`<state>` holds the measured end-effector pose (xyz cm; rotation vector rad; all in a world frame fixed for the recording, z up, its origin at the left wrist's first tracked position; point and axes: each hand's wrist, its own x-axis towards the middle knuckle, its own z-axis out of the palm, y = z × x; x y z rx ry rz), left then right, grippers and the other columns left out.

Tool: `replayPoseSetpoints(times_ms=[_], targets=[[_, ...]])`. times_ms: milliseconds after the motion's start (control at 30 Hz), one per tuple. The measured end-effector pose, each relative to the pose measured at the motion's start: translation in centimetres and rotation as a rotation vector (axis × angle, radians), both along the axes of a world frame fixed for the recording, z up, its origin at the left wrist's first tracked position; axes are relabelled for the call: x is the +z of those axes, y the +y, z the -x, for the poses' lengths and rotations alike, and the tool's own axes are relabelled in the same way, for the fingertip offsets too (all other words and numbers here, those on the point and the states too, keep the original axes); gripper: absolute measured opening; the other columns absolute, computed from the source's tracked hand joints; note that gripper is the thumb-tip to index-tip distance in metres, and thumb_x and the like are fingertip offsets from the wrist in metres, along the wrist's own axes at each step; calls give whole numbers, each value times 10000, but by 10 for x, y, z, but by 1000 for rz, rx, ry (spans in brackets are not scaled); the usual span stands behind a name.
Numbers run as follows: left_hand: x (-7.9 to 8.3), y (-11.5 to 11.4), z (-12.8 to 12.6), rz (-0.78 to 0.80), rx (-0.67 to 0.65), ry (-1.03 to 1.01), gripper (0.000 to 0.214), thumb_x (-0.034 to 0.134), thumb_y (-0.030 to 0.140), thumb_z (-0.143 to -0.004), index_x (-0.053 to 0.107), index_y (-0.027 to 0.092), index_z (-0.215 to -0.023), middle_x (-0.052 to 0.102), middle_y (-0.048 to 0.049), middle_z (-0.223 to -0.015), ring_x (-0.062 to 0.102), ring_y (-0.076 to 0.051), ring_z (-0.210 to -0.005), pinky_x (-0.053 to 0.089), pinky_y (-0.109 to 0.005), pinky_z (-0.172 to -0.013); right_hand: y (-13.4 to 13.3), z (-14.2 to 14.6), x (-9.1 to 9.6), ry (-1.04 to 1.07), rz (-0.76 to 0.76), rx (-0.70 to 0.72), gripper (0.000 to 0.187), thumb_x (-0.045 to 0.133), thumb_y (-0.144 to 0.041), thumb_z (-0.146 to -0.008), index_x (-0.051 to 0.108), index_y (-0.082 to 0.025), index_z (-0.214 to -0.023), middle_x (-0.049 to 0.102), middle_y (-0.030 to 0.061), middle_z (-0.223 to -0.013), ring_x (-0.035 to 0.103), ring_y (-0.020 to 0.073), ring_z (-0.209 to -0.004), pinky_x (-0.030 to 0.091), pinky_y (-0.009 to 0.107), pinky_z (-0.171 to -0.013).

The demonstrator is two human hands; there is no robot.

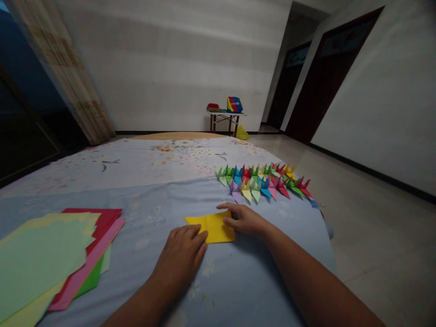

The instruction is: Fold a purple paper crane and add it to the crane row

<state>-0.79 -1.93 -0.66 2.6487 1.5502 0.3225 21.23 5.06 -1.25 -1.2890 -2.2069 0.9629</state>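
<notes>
Yellow paper (216, 230): flat on the blue cloth (143, 268) in front of us, btwn our hands, a crease running across it; prob. set there b/c both hands reach it easily.
Left hand (184, 247): fingers close together, laid over the paper's L end – prob. weighing it down so it can't slide; can't tell if they pinch anything.
Right hand (248, 221): fingers parted wide at the R end, one reaching out past the far edge; looks to us like light steadying, not a grip.
Paper cranes (254, 190): two rows beyond our R hand, diff. colours, side by side; prob. lined up there to leave our spot free.
Coloured sheets (41, 259): overlapping pile off to our L, pale green on top, red, pink & green poking out – presumably there for easy reach.
Table (180, 135): blue cloth near us, pale flowered cloth (143, 163) farther off, prob. to cover the top; wooden rim shows at the far side.
</notes>
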Motion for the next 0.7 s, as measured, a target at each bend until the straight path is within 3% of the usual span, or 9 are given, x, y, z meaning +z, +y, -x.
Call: replayPoseSetpoints(times_ms=[100,233,400,533,600,700], targets=[[-2,1,0,5,5,5,301,439,267,-886,609,236,-1132,601,-92,-1190,519,-251,-1112,368,-464,-949,2,-15,4,-17,28,162,468,490,-87,-753,573,-235,-1189,628,4,-878,542,114,-727,418,233,-686],[-5,2,1,3,-6,10,310,435,264,-889,607,227,-1145,594,-101,-1198,510,-254,-1121,368,-469,-957,3,-22,7,-204,-170,221,491,524,-14,-700,647,-290,-1087,610,23,-957,505,175,-945,360,335,-873],[-6,3,1,-2,-15,11,311,450,253,-880,611,218,-1144,594,-115,-1193,517,-264,-1107,376,-486,-948,2,-18,10,-277,-290,178,319,668,-176,-730,687,-338,-1004,564,42,-1084,438,223,-1055,310,410,-932],[-9,4,3,-29,-22,-5,301,466,253,-873,620,225,-1130,598,-114,-1179,521,-266,-1097,377,-493,-946,2,-17,10,-273,-367,178,250,723,-243,-710,708,-345,-937,458,9,-1319,269,282,-1254,213,466,-1010],[-10,3,3,-40,-25,-8,299,467,251,-872,620,225,-1128,598,-115,-1176,520,-268,-1095,371,-498,-950,3,-17,8,-266,-370,197,212,735,-284,-701,716,-349,-903,458,-8,-1332,235,288,-1279,191,475,-1021],[-10,1,2,-43,-23,-7,298,473,245,-867,619,219,-1126,589,-120,-1183,513,-272,-1101,364,-502,-952,6,-14,2,-190,-349,194,151,729,-362,-697,726,-332,-845,556,-8,-1225,305,263,-1234,213,443,-1014]])
